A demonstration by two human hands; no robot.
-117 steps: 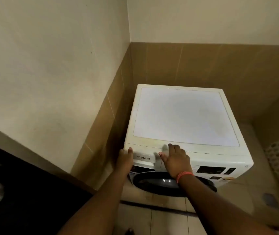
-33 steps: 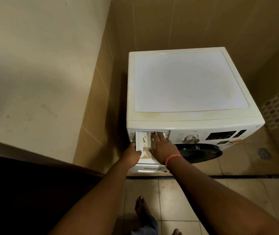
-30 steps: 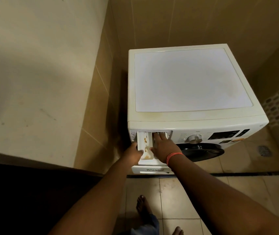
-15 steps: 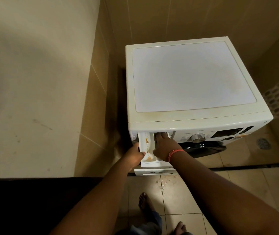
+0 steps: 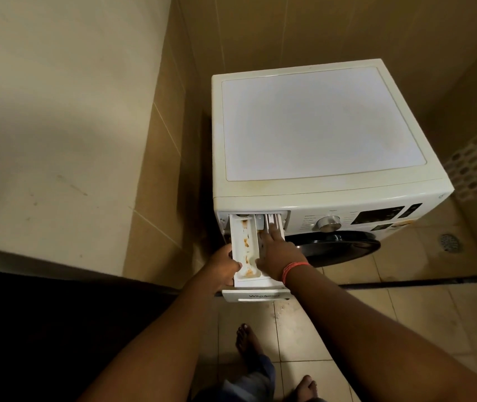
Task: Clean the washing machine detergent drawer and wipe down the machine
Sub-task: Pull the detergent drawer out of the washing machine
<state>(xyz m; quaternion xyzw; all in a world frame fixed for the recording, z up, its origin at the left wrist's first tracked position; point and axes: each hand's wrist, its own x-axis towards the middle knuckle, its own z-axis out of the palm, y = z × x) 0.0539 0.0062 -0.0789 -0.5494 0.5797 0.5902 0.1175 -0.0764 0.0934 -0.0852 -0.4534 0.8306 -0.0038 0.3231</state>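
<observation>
We are standing over the boxy white front-loading washing machine (image 5: 318, 134) filling the frame from twelve to three o'clock, its long white plastic detergent drawer (image 5: 246, 245) sticking far out of the top-left slot toward six o'clock, orange-brown residue streaking its left compartment. Our left hand (image 5: 225, 268), at nine o'clock of the drawer, is curling around its left wall, probably steadying it, while our right hand (image 5: 277, 253) is lying flat and open over the right compartments, fingertips (image 5: 272, 227) reaching toward the back at twelve o'clock, likely feeling for a release catch.
</observation>
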